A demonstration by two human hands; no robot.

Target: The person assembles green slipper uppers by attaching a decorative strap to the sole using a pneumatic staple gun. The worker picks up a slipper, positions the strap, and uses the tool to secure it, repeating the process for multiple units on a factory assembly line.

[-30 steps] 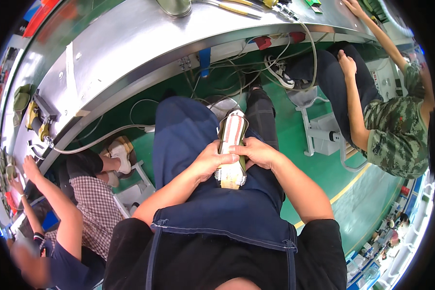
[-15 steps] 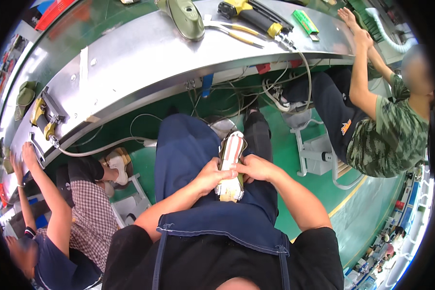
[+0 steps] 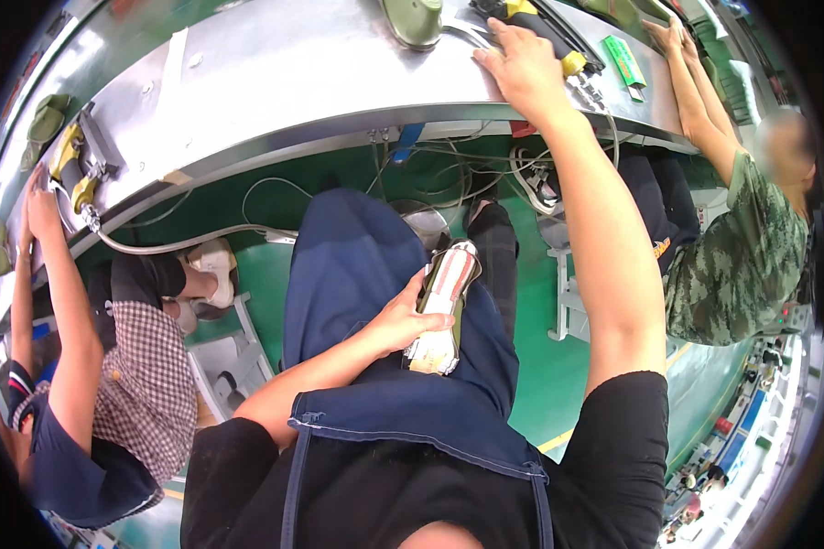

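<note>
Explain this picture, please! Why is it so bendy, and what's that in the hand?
There's no robot here, just a person. A very wide camera worn on that person's head looks down, so straight edges bend. The bare left hand holds a green shoe-shaped piece, with a white, red-striped side showing, over a dark blue apron. The bare right hand stretches over the metal bench, beside a yellow-and-black tool. A green rounded piece and a small green box lie there too.

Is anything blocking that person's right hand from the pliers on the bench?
Nothing visible stands between the right hand and the pliers; the hand covers part of them. The yellow-and-black tool lies beyond the hand.
</note>
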